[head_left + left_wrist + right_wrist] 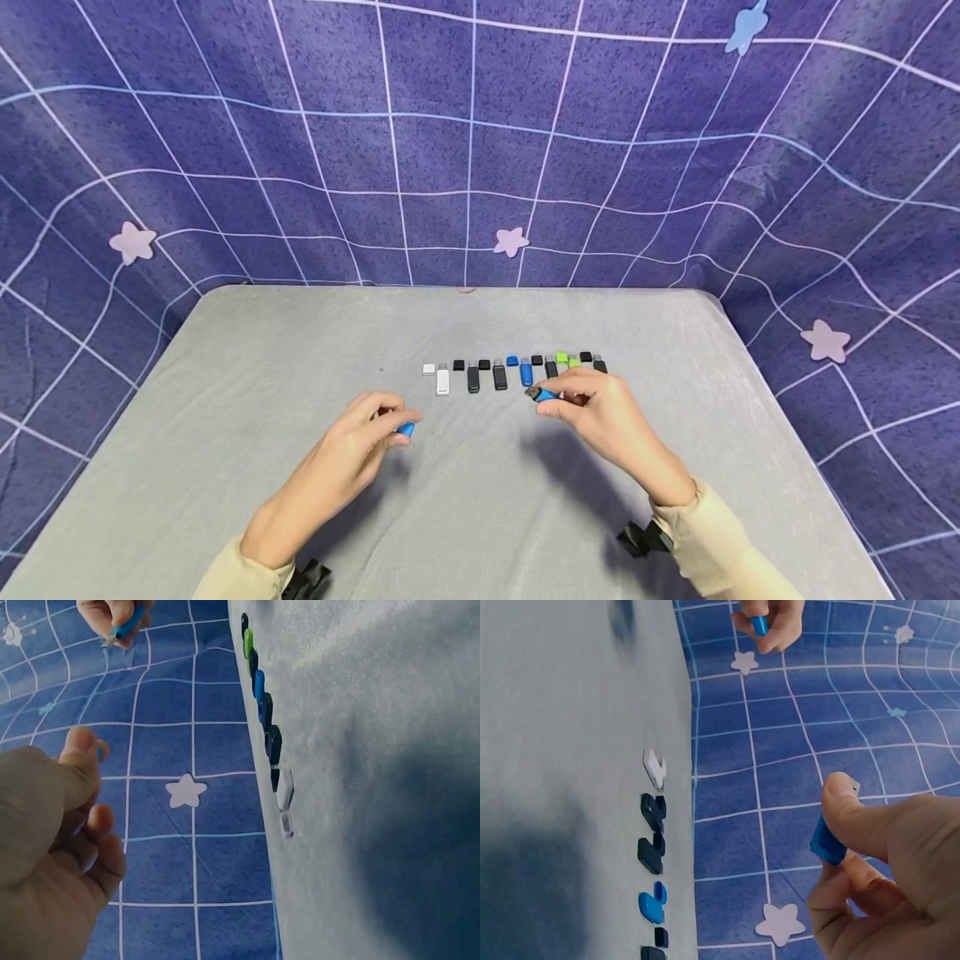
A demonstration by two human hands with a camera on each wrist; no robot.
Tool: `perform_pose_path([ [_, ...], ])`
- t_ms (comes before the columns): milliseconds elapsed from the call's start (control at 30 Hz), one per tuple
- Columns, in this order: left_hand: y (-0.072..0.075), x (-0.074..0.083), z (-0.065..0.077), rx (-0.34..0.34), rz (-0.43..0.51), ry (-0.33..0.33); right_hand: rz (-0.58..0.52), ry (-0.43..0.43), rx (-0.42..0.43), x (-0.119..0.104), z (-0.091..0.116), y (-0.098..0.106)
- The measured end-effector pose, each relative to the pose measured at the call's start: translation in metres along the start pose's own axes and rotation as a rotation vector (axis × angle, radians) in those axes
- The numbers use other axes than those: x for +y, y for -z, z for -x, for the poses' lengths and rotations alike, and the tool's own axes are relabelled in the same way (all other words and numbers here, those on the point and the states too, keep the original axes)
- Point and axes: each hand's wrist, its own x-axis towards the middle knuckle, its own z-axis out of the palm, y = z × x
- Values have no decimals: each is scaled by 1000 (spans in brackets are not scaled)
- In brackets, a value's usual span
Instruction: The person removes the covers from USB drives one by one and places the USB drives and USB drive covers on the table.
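My left hand (360,437) pinches a small blue cap (406,429) between thumb and fingers, above the cloth at left of centre. A blue USB stick (546,395) with its metal plug bare is pinched in my right hand (600,408), the plug pointing left. Its blue body (827,841) shows clearly in the right wrist view. Just beyond the hands lies a row of uncapped USB sticks, each with a cap beside it: a white stick (442,381) at the left end, black ones, a blue stick (527,372) and a green one (573,361). My right hand partly hides the row's right end.
A grey cloth (300,350) covers the table. A white cap (428,369), a blue cap (512,361) and a green cap (562,357) lie among black caps along the row. Behind the table hangs a purple curtain (435,158) with grid lines and stars.
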Motion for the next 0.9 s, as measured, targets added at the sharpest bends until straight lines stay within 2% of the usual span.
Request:
perform_pose_path([
  [200,3,-4,0,20,-36,20,5,-66,-26,-1,-6,-3],
  [467,4,-18,-1,3,-89,43,4,-56,-111,-6,-19,-5],
  [600,3,-29,-4,24,-141,36,-3,-62,-134,-10,-27,-7],
  [733,5,-38,-6,60,-195,70,-51,-81,-156,-13,-33,-13],
  [900,8,-44,-9,53,-184,125,-83,-100,-169,-12,-37,-20],
])
